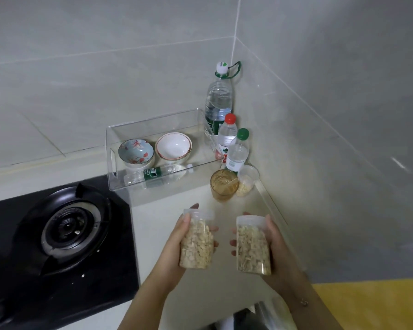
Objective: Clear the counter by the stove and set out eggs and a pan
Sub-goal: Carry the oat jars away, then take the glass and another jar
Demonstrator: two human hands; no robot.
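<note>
While both hands are busy over the tabletop, a clear bin sits by the back wall w/ a floral bowl, a white bowl and a bottle lying flat. Three upright bottles crowd the corner; a brown cup and a small tub stand in front. Stove at left. Left hand grips one jar, right hand grips another jar, both clear plastic, nearly full of pale flakes.
</note>
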